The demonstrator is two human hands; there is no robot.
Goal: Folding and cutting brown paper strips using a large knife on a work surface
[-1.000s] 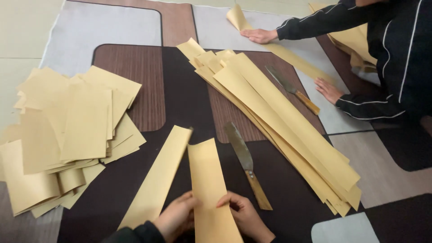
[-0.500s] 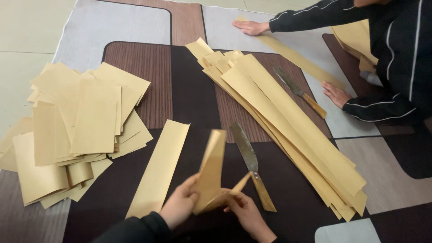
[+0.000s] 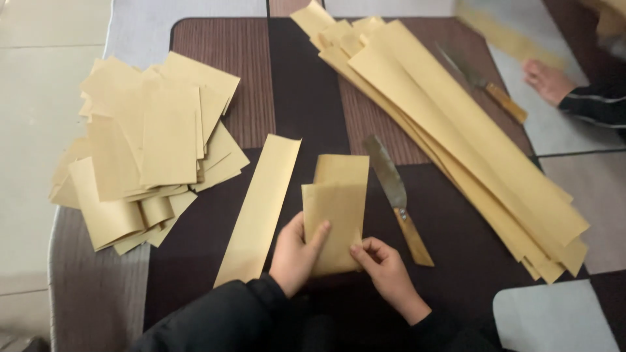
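Two bare hands meet low in the middle of the view over a folded yellow paper strip (image 3: 337, 212), which lies on the dark patterned mat (image 3: 306, 98) between a single flat strip (image 3: 259, 208) on its left and a knife (image 3: 396, 195) on its right. The left hand (image 3: 297, 251) has its fingers (image 3: 319, 234) spread flat on the lower left of the folded strip, thumb behind the edge so far as can be seen; the right hand (image 3: 385, 264) pinches the lower right corner, fingers curled, though the corner itself is hidden under them. How many layers the fold has cannot be told; one upper flap stands a little offset behind the front one. The knife has a dull blade and a wooden handle, and lies just beside the folded strip, apart from both hands. A loose heap of shorter folded sheets (image 3: 150, 143) sits to the left, part of it over the pale floor. A long stack of strips (image 3: 456, 130) runs diagonally on the right, its top end cut off by the frame. At the upper right another person's hand (image 3: 548, 79) rests near a second knife (image 3: 482, 83); their sleeve (image 3: 596, 104) is cut off and blurred.
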